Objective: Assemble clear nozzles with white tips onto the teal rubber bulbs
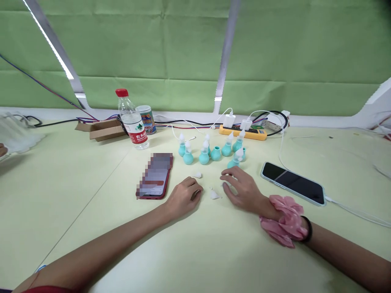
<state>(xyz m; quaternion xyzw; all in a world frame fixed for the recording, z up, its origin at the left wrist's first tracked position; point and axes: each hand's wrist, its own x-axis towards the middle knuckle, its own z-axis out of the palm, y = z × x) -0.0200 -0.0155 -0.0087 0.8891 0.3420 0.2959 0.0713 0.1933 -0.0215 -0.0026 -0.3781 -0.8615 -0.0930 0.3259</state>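
Observation:
My left hand (pixel 185 196) rests on the table with its fingers curled down; whatever may be inside them is hidden. Just beyond its knuckles lies a small white nozzle tip (pixel 198 175). Between my two hands is another white tip (pixel 214 195), lying on its side. My right hand (pixel 242 189) hovers low with thumb and fingers apart, its fingertips close to a teal squeeze bulb (pixel 233 163) with a clear-white tip. Behind stand several more teal bulbs (pixel 204 158), most topped with white tips. One teal bulb (pixel 216 154) has an uncovered neck.
A red-cased phone (pixel 155 179) lies left, another phone (pixel 293 183) charges at right. Behind are a water bottle (pixel 134 126), a can (pixel 147 118), a cardboard box (pixel 106 130) and a yellow power strip (pixel 244 132) with cables. Part of another person's hand (pixel 3 149) shows far left.

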